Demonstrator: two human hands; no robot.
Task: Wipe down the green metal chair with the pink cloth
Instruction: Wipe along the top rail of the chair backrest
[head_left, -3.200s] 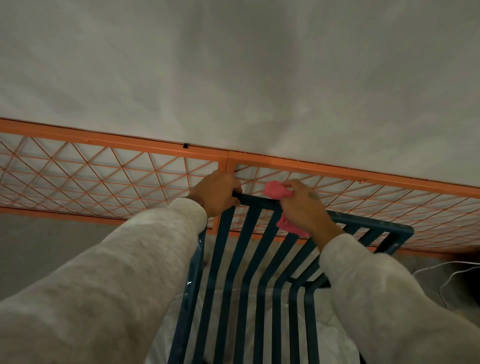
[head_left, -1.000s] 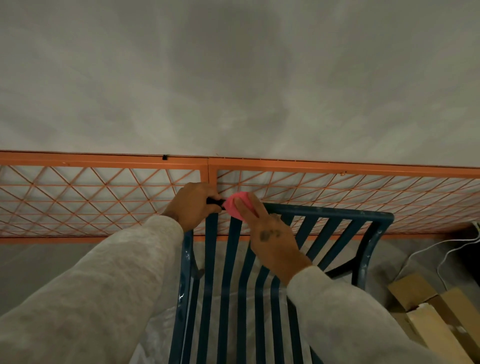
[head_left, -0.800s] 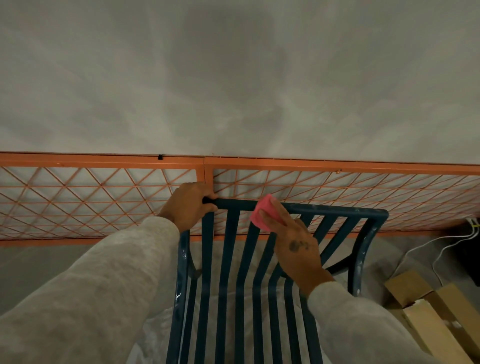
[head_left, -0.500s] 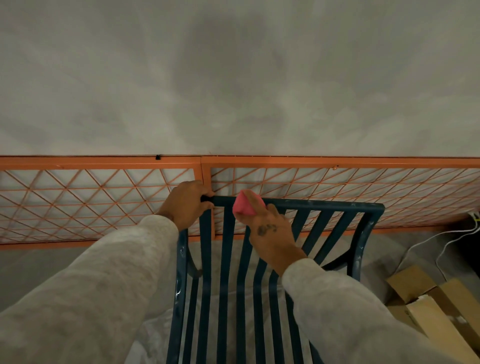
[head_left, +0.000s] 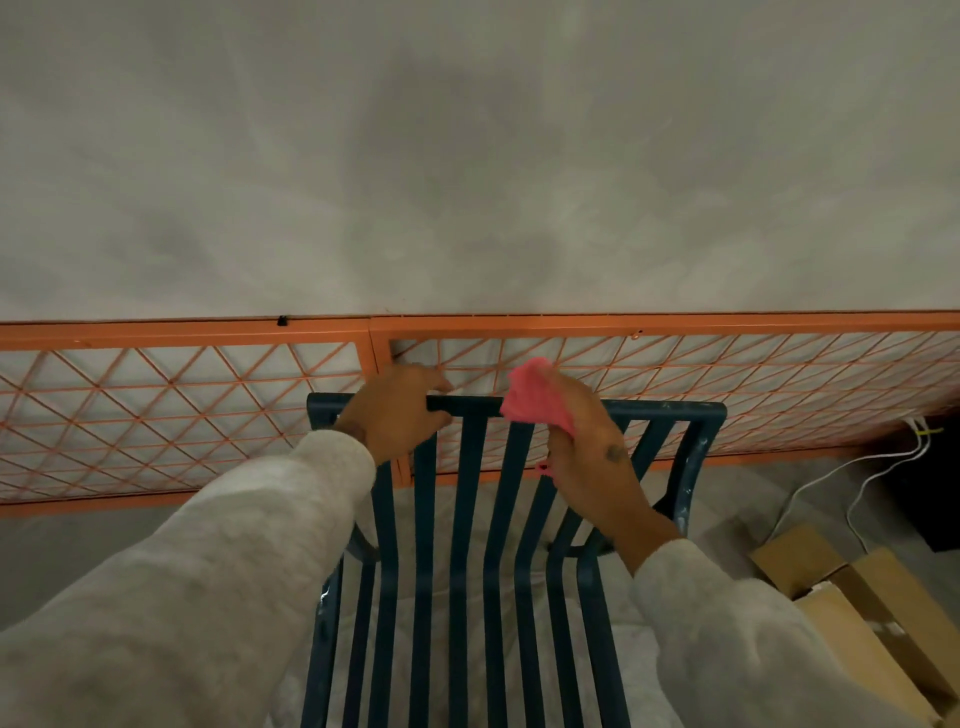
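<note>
Grey mottled plaster wall fills the upper half, bare, dim even light, no window in view. Two orange metal lattice panels run along the wall base, side by side, meeting at an upright frame bar left of centre. There is a diamond and triangle wire grid inside the frames. A small black clip sits on the top rail of the left panel. Grey floor lies below the panels. A pale sheet lies on the floor at bottom centre. White cables trail across the floor on the right, coming from a dark corner. Brown cardboard boxes sit at lower right, partly cut off by the frame edge.
</note>
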